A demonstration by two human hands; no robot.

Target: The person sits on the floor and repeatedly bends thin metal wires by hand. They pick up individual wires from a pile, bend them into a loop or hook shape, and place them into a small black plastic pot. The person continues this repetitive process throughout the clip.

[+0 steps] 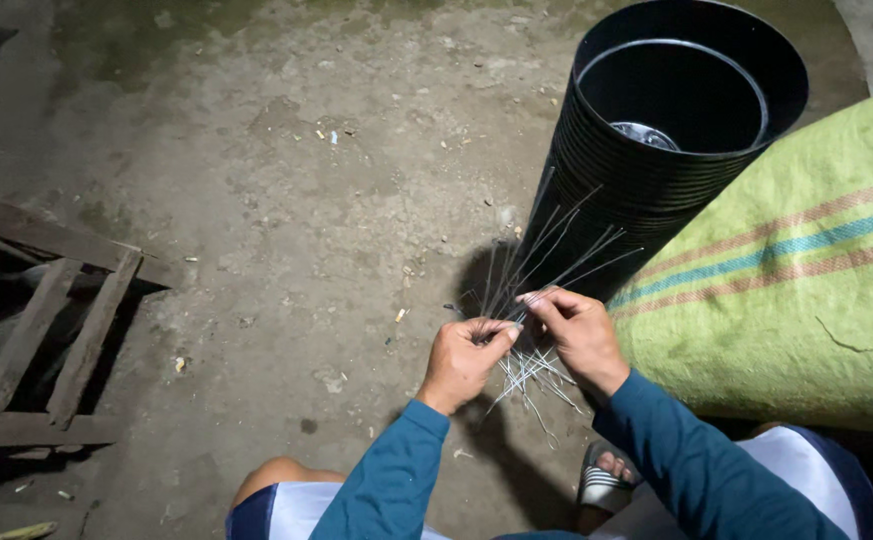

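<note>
Head view: both hands (526, 345) pinch thin wires (546, 270) together.

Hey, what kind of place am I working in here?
Likely an outdoor yard or rough work area, lit at night: a bare dirt floor, a stack of black plastic pots, a green woven sack and a wooden frame.

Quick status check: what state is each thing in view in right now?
Left hand: closed on the wire bundle.
Right hand: fingers pinching the same bundle.
Thin wires: bunched at the hands, fanned out at both ends.
Stack of black pots: nested, lying tilted, mouth open toward camera.
Green woven sack: full, lying beside the pots.
Wooden frame: flat on the ground.
</note>
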